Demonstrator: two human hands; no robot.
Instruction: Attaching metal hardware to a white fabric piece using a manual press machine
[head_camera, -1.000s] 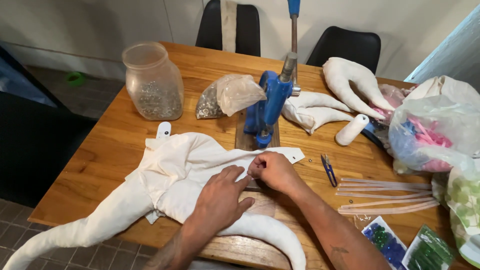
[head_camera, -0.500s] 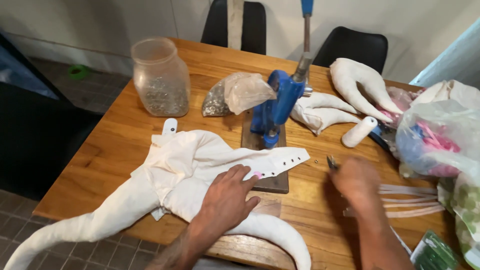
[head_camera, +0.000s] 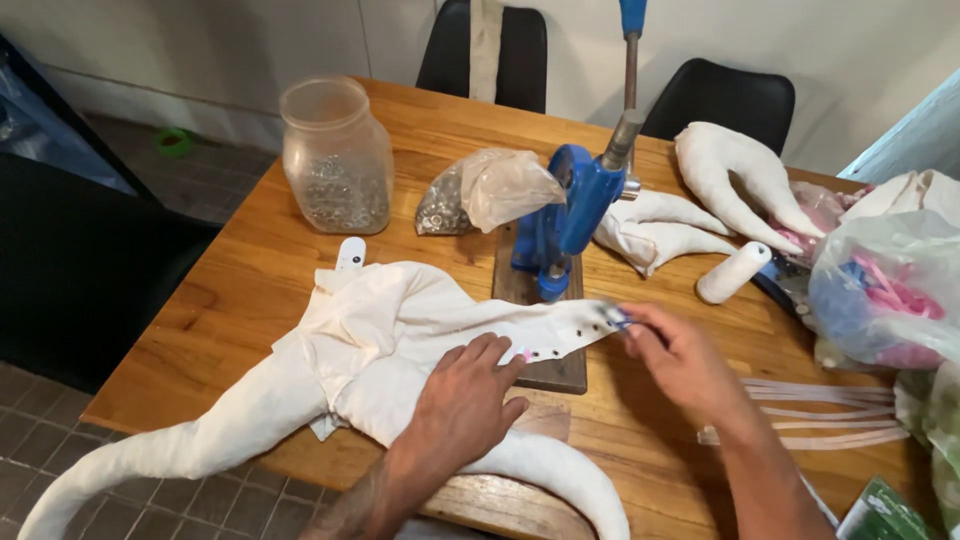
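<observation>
Just in front of the blue hand press, on its dark wooden base, a cream fabric garment lies spread across the wooden table; its punched strap runs across the base toward the right hand; the left hand lies flat and open on the cloth, fingers spread, pinning it down where the strap begins; the right hand, half a second ago out over the loose white strips to the right of the press and blurred with motion, has come back to the strap's end and now pinches it between thumb and fingertips, a small blue-grey piece at the tips, too small to tell what; a second ago both hands sat together on the strap, so the right hand seems to have gone out and returned, perhaps bringing a fitting; behind the press and to its left stand a glass jar of metal eyelets and a clear bag of more; to the right of the press lie stuffed white fabric horns and a white thread spool.
</observation>
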